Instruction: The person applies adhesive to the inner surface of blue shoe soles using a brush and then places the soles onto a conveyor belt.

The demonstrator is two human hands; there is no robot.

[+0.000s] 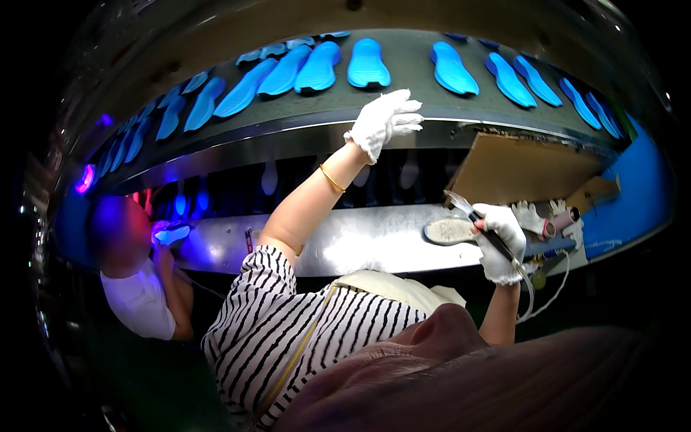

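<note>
My left hand (389,121), in a white glove, reaches out over the near edge of the conveyor belt (410,97). Its fingers are stretched out and hold nothing. Just beyond the fingertips lies a blue shoe sole (368,65). My right hand (502,245), also gloved in white, is closed around a brush (487,229) with a dark handle and pale bristles; a clear tube runs from its rear end. Beside that hand, on the metal bench (360,237), rests a whitish, sole-shaped piece (450,231). Whether the fingers touch it I cannot tell.
More blue soles (453,68) lie along the belt on both sides. A brown cardboard sheet (529,169) leans at the right, near spare gloves (529,218) and a spool (565,220). At the left, another person (140,288) holds a lit blue sole (173,235). Darker soles hang below the belt.
</note>
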